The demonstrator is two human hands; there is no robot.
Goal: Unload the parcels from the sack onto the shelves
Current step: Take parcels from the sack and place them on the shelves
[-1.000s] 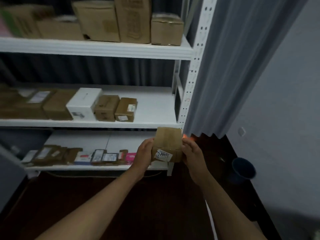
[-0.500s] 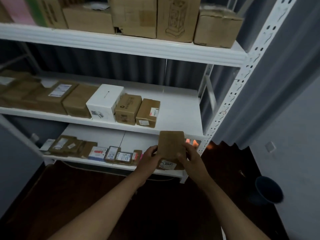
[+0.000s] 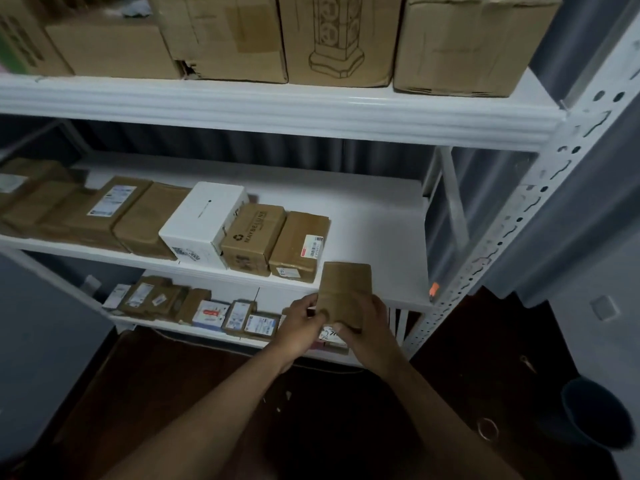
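Note:
A small brown cardboard parcel [image 3: 344, 292] is held in front of the middle shelf [image 3: 374, 230], its far end over the shelf's front edge. My left hand [image 3: 301, 323] grips its left near corner and my right hand [image 3: 369, 323] grips its right near side. A white label shows on its near face under my fingers. On the middle shelf a row of parcels ends with a brown labelled box [image 3: 299, 245], just left of the held parcel. No sack is in view.
A white box [image 3: 204, 223] and a printed brown box [image 3: 254, 237] stand in the row. Large cartons [image 3: 339, 39] fill the top shelf. Flat packets [image 3: 239, 315] line the bottom shelf. The perforated white upright [image 3: 512, 230] stands at right; a dark bucket [image 3: 595, 414] sits on the floor.
I have come closer to the shelves. Both hands have carried the parcel up and forward, from below the middle shelf's edge to level with it, next to the last box.

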